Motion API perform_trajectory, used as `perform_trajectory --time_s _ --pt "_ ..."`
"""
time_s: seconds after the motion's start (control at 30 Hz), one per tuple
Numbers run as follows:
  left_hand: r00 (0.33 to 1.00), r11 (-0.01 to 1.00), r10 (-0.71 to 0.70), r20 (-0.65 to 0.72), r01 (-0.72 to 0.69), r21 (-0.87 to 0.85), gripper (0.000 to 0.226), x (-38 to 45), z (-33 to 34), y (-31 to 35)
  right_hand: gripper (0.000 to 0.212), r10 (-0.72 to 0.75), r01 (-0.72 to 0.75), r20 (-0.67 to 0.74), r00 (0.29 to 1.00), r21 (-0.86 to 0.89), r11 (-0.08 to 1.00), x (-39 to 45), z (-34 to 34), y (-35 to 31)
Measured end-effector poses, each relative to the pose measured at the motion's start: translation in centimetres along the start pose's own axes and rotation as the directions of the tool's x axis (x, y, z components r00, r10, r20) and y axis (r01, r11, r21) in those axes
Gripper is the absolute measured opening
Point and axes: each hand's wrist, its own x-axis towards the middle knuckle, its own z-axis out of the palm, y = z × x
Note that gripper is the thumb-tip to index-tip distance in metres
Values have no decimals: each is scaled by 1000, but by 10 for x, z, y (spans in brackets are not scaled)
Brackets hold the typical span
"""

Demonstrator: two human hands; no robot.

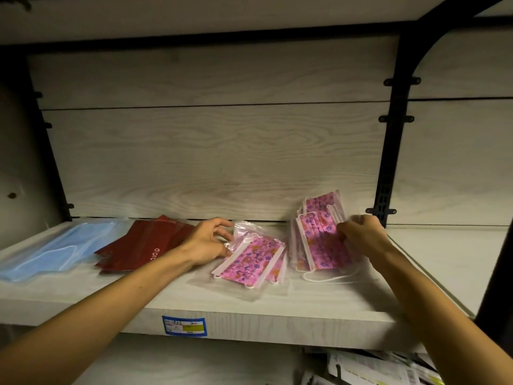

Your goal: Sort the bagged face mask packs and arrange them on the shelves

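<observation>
1. My right hand [361, 232] has its fingers curled round the upright bundle of pink floral face masks in clear bags [322, 234], propped toward the back of the pale wood-grain shelf [249, 309].
2. My left hand [206, 241] sits just left of the flat pack of pink floral masks in a crinkly clear bag [251, 261], fingers loose, fingertips touching its empty plastic top, not really gripping anything.
3. That flat pack lies between my hands, long axis angled from front-left to back-right. Left hand's nearer, so I'd guess it slides the pack toward the bundle.
4. Further left: dark red flat packs [144, 244] and light blue bagged masks [55, 248], already grouped by colour.
</observation>
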Motion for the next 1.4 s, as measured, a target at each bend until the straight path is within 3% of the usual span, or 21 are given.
perform_trajectory --time_s 0.17,0.33,0.47,0.53,0.63,0.77,0.87,1.07,1.13,1.23,1.4 --pt "995 992 -86 -48 81 -94 59 -2 -11 1 15 -53 54 -76 996 13 998 -1 0 -2" --pt "993 996 -83 -79 80 -37 50 7 -37 13 10 -71 86 -157 985 91 992 -2 -2 -6" --pt "998 993 -1 -66 9 120 47 18 -56 33 8 -62 81 -156 986 118 990 -5 -3 -8" --pt "1000 979 29 6 -30 204 48 19 -60 46 8 -57 73 -108 993 146 987 -6 -5 -10" --pt "988 979 28 151 -58 195 55 20 -64 62 6 -22 -5 87 996 299 954 -8 -3 -16" --pt "944 999 44 327 -47 2 59 25 -58 75 29 -206 129 325 923 242 962 -19 1 -22" --pt "906 979 23 422 65 -194 66 30 -48 77 21 -217 142 423 880 201 969 -25 3 -25" --pt "798 786 143 585 268 -558 70 24 -33 73 11 29 -137 457 889 204 969 -20 8 -29" --pt "771 687 212 600 319 -653 62 19 -28 70 22 53 -214 494 868 275 937 -16 7 -27" --pt "781 571 250 572 358 -739 55 15 -20 61 32 65 -235 491 869 292 927 -13 6 -22" --pt "791 470 266 551 393 -791 65 10 -16 46 3 47 -178 455 889 250 952 -12 11 -22"
